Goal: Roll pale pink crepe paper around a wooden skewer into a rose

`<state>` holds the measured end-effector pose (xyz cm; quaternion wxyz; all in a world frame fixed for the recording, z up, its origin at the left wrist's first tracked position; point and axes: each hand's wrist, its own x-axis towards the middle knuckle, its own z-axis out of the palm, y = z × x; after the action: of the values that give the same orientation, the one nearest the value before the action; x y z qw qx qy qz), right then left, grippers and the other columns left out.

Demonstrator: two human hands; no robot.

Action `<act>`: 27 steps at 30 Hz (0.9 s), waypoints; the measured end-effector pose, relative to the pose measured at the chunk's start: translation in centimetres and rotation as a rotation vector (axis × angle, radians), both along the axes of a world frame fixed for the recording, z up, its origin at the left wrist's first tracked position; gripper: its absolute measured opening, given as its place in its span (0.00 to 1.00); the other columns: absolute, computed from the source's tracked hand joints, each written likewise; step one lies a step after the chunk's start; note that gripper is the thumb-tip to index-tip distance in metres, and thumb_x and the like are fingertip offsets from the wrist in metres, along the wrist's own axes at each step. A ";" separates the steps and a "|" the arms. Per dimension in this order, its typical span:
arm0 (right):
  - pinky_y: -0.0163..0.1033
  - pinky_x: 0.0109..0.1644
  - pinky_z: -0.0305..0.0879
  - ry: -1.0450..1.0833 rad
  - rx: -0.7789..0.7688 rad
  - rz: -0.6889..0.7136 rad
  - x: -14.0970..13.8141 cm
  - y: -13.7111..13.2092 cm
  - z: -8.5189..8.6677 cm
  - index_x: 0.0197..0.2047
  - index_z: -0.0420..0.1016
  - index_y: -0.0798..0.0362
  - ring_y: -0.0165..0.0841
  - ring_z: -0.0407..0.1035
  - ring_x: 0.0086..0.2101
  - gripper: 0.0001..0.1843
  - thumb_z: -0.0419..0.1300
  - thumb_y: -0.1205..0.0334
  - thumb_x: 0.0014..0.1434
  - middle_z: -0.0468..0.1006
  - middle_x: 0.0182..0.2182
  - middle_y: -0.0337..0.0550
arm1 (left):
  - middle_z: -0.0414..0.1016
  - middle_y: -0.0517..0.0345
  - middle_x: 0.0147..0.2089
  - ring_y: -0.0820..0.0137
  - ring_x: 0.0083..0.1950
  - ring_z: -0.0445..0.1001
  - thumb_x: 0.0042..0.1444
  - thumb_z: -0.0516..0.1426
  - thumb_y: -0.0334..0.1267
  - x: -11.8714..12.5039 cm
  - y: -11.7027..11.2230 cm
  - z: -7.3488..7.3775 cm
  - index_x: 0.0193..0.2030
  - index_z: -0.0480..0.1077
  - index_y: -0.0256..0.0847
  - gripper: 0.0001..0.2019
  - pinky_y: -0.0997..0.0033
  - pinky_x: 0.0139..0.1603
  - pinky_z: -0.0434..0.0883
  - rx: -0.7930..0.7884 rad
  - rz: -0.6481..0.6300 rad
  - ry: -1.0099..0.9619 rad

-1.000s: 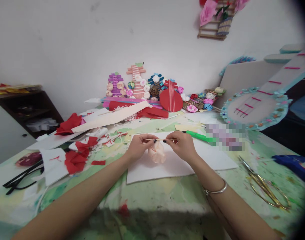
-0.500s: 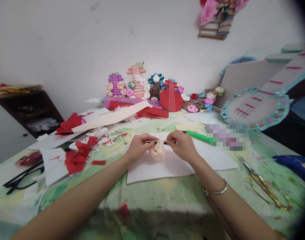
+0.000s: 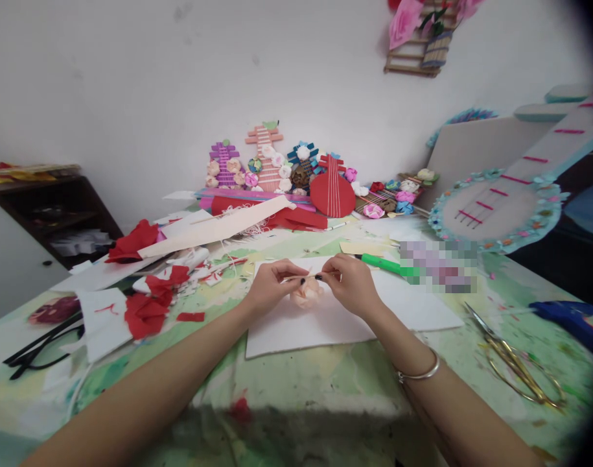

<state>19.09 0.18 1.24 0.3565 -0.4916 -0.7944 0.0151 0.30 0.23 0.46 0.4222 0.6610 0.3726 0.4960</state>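
Note:
My left hand and my right hand face each other over a white sheet of board. Thumb and fingers of each are pinched on a thin pale strip stretched level between them; whether it is paper or a slim stick I cannot tell. Right below it, close to the fingertips, is a cream paper flower with ruffled petals. How the flower and strip join is hidden. A green-handled cutter lies beyond my right hand.
Gold-handled scissors and a blue glue gun lie on the right. Red paper scraps and black-framed glasses are on the left. Small paper-flowered instrument models, including a red lute, line the wall.
The cream flower has tipped up closer beneath my fingers and shows less of its length. My right hand has shifted slightly left, and both hands keep their pinch.

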 end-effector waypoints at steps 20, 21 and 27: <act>0.39 0.39 0.50 0.017 0.031 0.090 0.1 -0.2 0.1 0.28 0.71 0.53 0.29 0.65 0.28 0.07 0.59 0.60 0.56 0.74 0.28 0.39 | 0.71 0.58 0.31 0.74 0.33 0.72 0.44 0.64 0.36 0.1 0.0 -0.4 0.34 0.68 0.36 0.12 0.74 0.35 0.70 -0.006 -0.006 -0.058; 0.40 0.40 0.49 0.013 0.032 0.083 0.0 -0.2 0.1 0.27 0.71 0.52 0.29 0.65 0.28 0.08 0.59 0.60 0.56 0.75 0.28 0.38 | 0.71 0.58 0.31 0.74 0.33 0.72 0.44 0.64 0.36 0.1 0.0 -0.3 0.34 0.67 0.36 0.12 0.74 0.35 0.70 -0.003 -0.007 -0.051; 0.41 0.41 0.46 0.021 0.016 0.040 -0.2 -0.2 0.0 0.27 0.69 0.53 0.29 0.65 0.29 0.10 0.59 0.58 0.56 0.75 0.29 0.38 | 0.72 0.57 0.32 0.73 0.34 0.72 0.45 0.64 0.39 0.2 -0.1 -0.3 0.32 0.67 0.36 0.12 0.73 0.36 0.69 0.024 -0.008 -0.024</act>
<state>18.91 -0.04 1.29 0.3684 -0.4725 -0.8004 0.0212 0.52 0.15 0.14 0.4207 0.6616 0.3586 0.5067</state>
